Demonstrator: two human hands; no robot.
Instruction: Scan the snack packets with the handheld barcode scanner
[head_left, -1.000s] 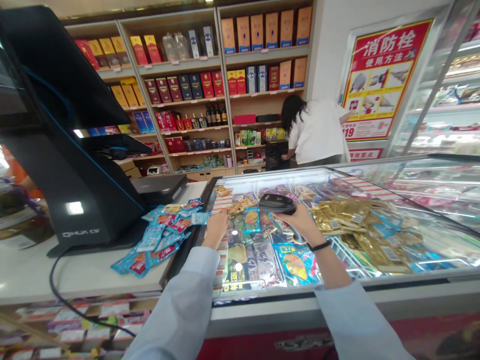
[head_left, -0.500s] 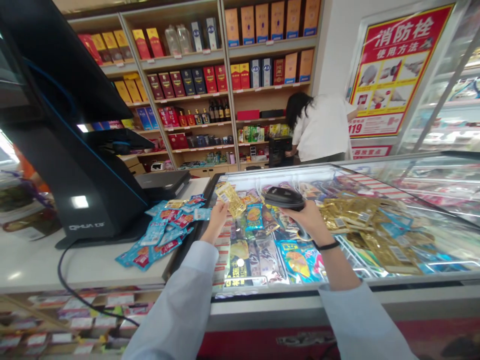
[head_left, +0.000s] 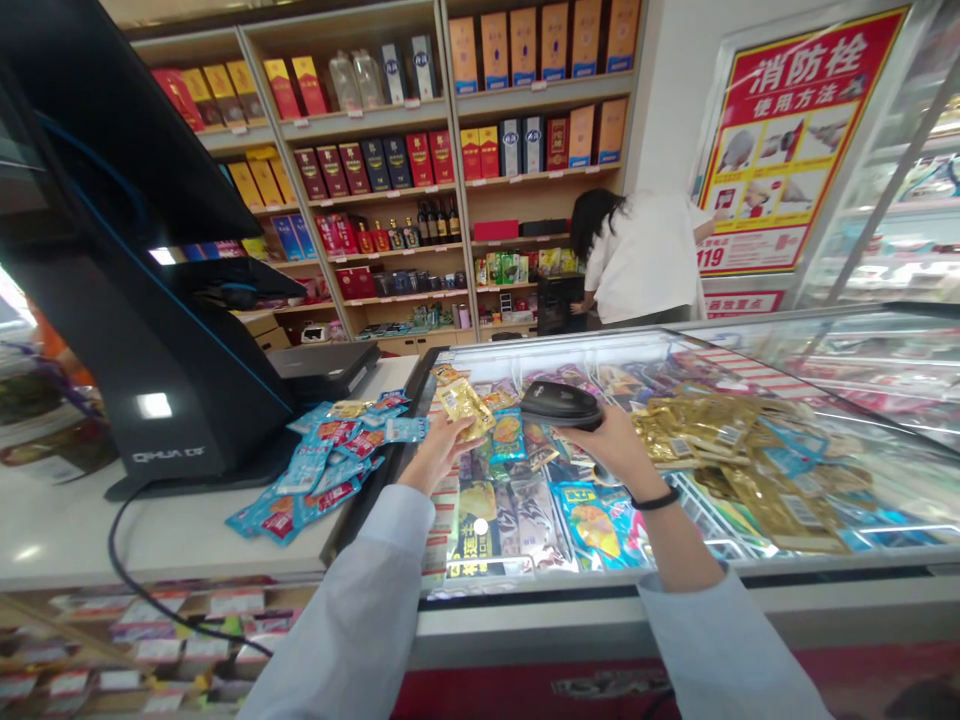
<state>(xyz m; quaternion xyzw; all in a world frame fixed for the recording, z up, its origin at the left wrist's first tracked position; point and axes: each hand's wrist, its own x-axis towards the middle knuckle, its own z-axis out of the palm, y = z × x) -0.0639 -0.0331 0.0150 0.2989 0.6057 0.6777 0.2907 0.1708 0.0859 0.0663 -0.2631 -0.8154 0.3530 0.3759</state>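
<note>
Over the left end of the glass-topped freezer (head_left: 525, 600), my left hand (head_left: 441, 452) is closed on a gold snack packet (head_left: 466, 402). My right hand (head_left: 611, 448) grips a black handheld barcode scanner (head_left: 561, 402), its head pointing left toward the packet. The scanner's handle is mostly hidden by my fingers. A pile of gold packets (head_left: 697, 425) lies on the glass to the right of my right hand, with some blue ones among them. Left of my left hand, blue and red packets (head_left: 330, 465) are heaped on the white counter (head_left: 180, 545).
A black checkout terminal (head_left: 187, 400) stands on the counter, its cable (head_left: 124, 575) hanging over the front. Behind the freezer, a person in a white top (head_left: 649, 255) bends near shelves of boxed bottles (head_left: 375, 165). A red poster (head_left: 795, 150) hangs on the wall.
My left hand has turned, with the gold packet shifting slightly right and down, nearer the scanner. The scanner has moved a little left and tilted. The person behind is almost unchanged.
</note>
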